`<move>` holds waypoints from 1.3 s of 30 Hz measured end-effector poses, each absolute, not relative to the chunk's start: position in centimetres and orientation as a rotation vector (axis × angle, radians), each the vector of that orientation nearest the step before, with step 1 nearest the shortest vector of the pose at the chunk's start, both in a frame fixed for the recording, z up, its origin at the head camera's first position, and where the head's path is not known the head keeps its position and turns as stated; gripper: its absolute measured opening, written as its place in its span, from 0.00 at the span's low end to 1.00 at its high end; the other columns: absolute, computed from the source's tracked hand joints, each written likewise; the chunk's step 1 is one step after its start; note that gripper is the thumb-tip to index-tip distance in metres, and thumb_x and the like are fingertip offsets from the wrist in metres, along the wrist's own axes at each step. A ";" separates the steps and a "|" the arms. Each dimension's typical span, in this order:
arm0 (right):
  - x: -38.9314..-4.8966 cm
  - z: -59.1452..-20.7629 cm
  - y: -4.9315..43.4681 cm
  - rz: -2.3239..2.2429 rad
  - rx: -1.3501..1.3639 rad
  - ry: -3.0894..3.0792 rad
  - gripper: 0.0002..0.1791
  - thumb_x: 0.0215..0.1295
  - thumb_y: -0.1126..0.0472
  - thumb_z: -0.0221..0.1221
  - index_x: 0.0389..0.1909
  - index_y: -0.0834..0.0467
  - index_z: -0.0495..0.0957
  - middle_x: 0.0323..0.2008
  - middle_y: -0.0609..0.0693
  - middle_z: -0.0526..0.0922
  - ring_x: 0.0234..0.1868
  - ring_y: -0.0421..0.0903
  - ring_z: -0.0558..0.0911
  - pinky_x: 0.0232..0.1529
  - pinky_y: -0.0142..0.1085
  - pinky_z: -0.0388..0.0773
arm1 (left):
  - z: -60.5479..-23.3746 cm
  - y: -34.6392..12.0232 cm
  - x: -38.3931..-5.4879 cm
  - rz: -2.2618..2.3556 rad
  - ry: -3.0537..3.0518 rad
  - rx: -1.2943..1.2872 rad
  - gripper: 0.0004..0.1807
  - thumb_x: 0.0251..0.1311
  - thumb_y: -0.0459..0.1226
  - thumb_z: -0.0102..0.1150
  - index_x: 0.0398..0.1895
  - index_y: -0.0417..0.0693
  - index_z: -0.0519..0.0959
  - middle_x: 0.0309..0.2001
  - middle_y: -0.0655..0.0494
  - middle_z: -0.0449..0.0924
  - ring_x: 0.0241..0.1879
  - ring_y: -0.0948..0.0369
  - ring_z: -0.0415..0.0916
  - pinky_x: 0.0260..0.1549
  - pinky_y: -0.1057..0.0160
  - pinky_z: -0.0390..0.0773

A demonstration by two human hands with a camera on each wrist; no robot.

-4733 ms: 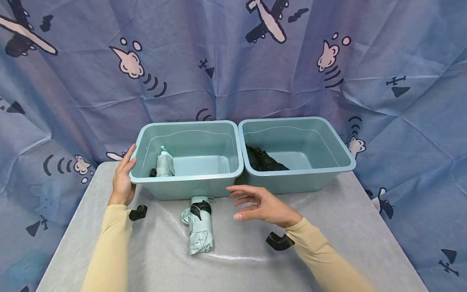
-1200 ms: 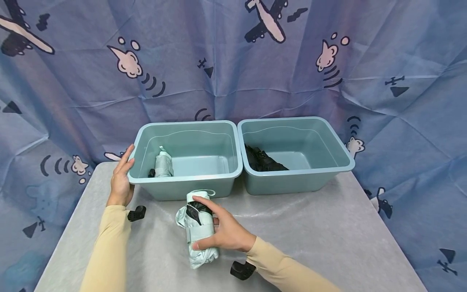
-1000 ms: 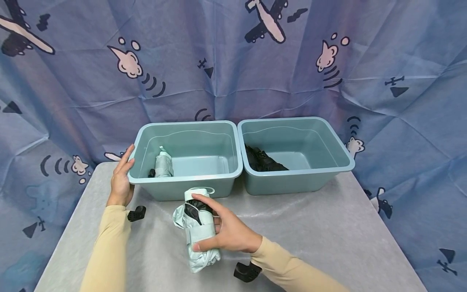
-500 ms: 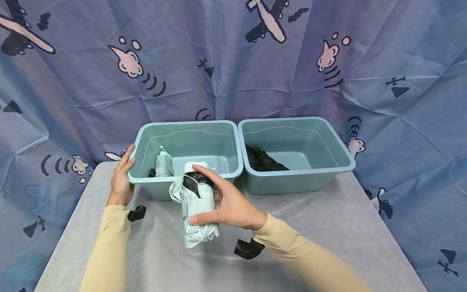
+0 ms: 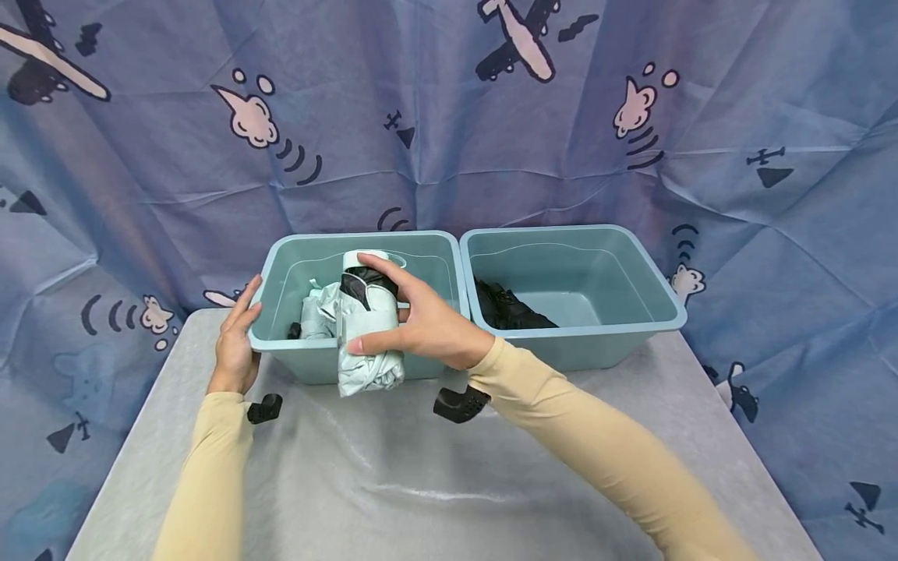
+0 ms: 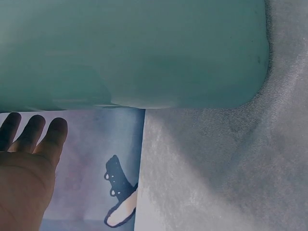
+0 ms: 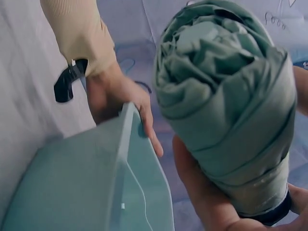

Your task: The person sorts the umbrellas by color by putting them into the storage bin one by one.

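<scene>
My right hand [image 5: 435,323] grips a folded mint-green umbrella [image 5: 368,331] with a black patch and a pale cap, thumb on the near side. The umbrella overlaps the front rim of the left blue-green bin [image 5: 288,365], cap end over the interior. Its bunched cloth end fills much of the right wrist view. With straight fingers, my left hand [image 5: 235,343] touches that bin's left end; the left wrist view shows its fingers [image 6: 53,137] by the bin wall. Inside the left bin lies another pale green folded umbrella [image 5: 314,319], partly covered by the held one.
A matching bin [image 5: 582,351] stands right beside the left one, with a dark crumpled bundle [image 5: 512,309] in its left part. Both bins sit on a grey-covered table [image 5: 421,483]. Behind hangs a blue patterned curtain [image 5: 337,101].
My right hand took hold of the umbrella on the table and lifted it up and away from me, over the left bin's front rim. The left hand stayed at the bin.
</scene>
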State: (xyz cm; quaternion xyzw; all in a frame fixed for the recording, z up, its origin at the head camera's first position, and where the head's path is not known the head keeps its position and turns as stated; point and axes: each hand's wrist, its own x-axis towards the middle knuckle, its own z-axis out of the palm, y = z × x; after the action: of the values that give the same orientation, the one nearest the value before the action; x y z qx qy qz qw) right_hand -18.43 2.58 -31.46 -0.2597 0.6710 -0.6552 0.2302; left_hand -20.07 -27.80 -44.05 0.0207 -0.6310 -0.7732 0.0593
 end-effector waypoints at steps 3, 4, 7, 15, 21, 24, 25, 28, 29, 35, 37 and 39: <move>-19.9 -31.2 2.0 -1.787 -0.683 1.850 0.56 0.54 0.70 0.74 0.79 0.41 0.55 0.61 0.58 0.70 0.45 0.54 0.85 0.47 0.44 0.83 | -44.1 -27.8 -20.1 -2.341 -1.915 0.065 0.31 0.81 0.41 0.39 0.83 0.55 0.49 0.82 0.60 0.43 0.78 0.57 0.46 0.72 0.60 0.56; -20.4 -31.1 1.7 -1.781 -0.678 1.857 0.56 0.54 0.70 0.74 0.80 0.42 0.55 0.60 0.58 0.70 0.44 0.53 0.85 0.47 0.43 0.83 | -44.1 -27.8 -20.1 -2.339 -1.918 0.066 0.30 0.81 0.41 0.39 0.83 0.55 0.49 0.82 0.60 0.43 0.78 0.57 0.46 0.72 0.59 0.55; -22.0 -30.9 0.9 -1.761 -0.656 1.875 0.56 0.53 0.70 0.74 0.80 0.44 0.54 0.58 0.58 0.72 0.43 0.50 0.84 0.48 0.41 0.82 | -44.1 -27.9 -20.1 -2.340 -1.918 0.069 0.30 0.81 0.41 0.39 0.83 0.57 0.50 0.82 0.60 0.43 0.77 0.56 0.46 0.72 0.59 0.55; -25.5 -31.4 -1.3 -1.705 -0.548 1.950 0.55 0.53 0.69 0.75 0.79 0.43 0.57 0.61 0.52 0.72 0.49 0.48 0.80 0.47 0.39 0.80 | -44.1 -27.9 -20.3 -2.326 -1.924 0.054 0.30 0.81 0.40 0.38 0.83 0.56 0.50 0.82 0.60 0.42 0.78 0.56 0.46 0.73 0.57 0.53; -27.3 -32.4 -2.7 -1.668 -0.478 1.987 0.56 0.52 0.70 0.76 0.79 0.43 0.57 0.61 0.52 0.71 0.52 0.47 0.79 0.50 0.38 0.80 | -44.2 -27.9 -20.3 -2.320 -1.919 0.047 0.30 0.81 0.40 0.38 0.83 0.55 0.51 0.82 0.59 0.43 0.78 0.56 0.47 0.74 0.55 0.52; -28.1 -33.2 -3.3 -1.645 -0.442 1.983 0.57 0.52 0.70 0.76 0.79 0.43 0.57 0.61 0.54 0.72 0.51 0.47 0.79 0.48 0.40 0.81 | -44.2 -27.9 -20.3 -2.319 -1.918 0.053 0.30 0.81 0.40 0.39 0.83 0.55 0.51 0.82 0.59 0.43 0.78 0.56 0.47 0.73 0.56 0.53; -28.3 -33.4 -3.5 -1.637 -0.435 1.981 0.57 0.52 0.71 0.75 0.80 0.43 0.57 0.62 0.54 0.72 0.52 0.47 0.78 0.47 0.40 0.81 | -44.2 -28.0 -20.3 -2.319 -1.919 0.056 0.30 0.81 0.40 0.39 0.83 0.55 0.51 0.82 0.59 0.43 0.78 0.56 0.47 0.73 0.56 0.53; -29.1 -34.2 -4.0 -1.594 -0.425 1.998 0.57 0.51 0.71 0.76 0.80 0.44 0.57 0.65 0.54 0.70 0.56 0.48 0.76 0.48 0.40 0.80 | -44.3 -28.0 -20.3 -2.318 -1.919 0.060 0.30 0.81 0.40 0.39 0.83 0.54 0.50 0.82 0.60 0.43 0.78 0.57 0.46 0.73 0.58 0.54; -29.3 -34.4 -4.2 -1.575 -0.426 2.014 0.58 0.51 0.71 0.76 0.80 0.44 0.57 0.67 0.54 0.68 0.58 0.47 0.74 0.50 0.39 0.80 | -44.3 -28.0 -20.3 -2.317 -1.921 0.061 0.30 0.81 0.40 0.39 0.83 0.54 0.51 0.82 0.60 0.43 0.78 0.57 0.46 0.73 0.58 0.54; -30.5 -35.6 -5.0 -1.502 -0.402 2.039 0.58 0.52 0.70 0.75 0.81 0.46 0.55 0.76 0.53 0.58 0.68 0.50 0.68 0.56 0.44 0.77 | -44.3 -28.0 -20.4 -2.314 -1.927 0.060 0.30 0.81 0.40 0.39 0.82 0.55 0.51 0.82 0.60 0.43 0.77 0.57 0.47 0.73 0.56 0.53; -30.8 -35.9 -5.2 -1.490 -0.389 2.035 0.57 0.53 0.70 0.75 0.81 0.46 0.55 0.77 0.53 0.55 0.69 0.52 0.68 0.57 0.49 0.77 | -44.3 -28.0 -20.4 -2.313 -1.927 0.063 0.30 0.81 0.40 0.39 0.82 0.56 0.52 0.82 0.60 0.43 0.77 0.57 0.47 0.73 0.56 0.53; -31.0 -36.2 -5.4 -1.485 -0.368 2.026 0.57 0.53 0.71 0.74 0.81 0.46 0.55 0.77 0.54 0.55 0.68 0.55 0.69 0.56 0.54 0.77 | -44.2 -28.0 -20.4 -2.313 -1.925 0.063 0.30 0.81 0.40 0.38 0.82 0.56 0.52 0.82 0.59 0.44 0.77 0.57 0.47 0.73 0.57 0.53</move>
State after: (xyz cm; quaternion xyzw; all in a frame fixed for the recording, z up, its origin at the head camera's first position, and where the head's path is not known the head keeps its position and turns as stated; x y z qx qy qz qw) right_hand -30.99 -5.38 -36.20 -0.1383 0.7622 -0.5585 0.2967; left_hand -20.40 -28.05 -44.24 0.0209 -0.6381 -0.7668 0.0659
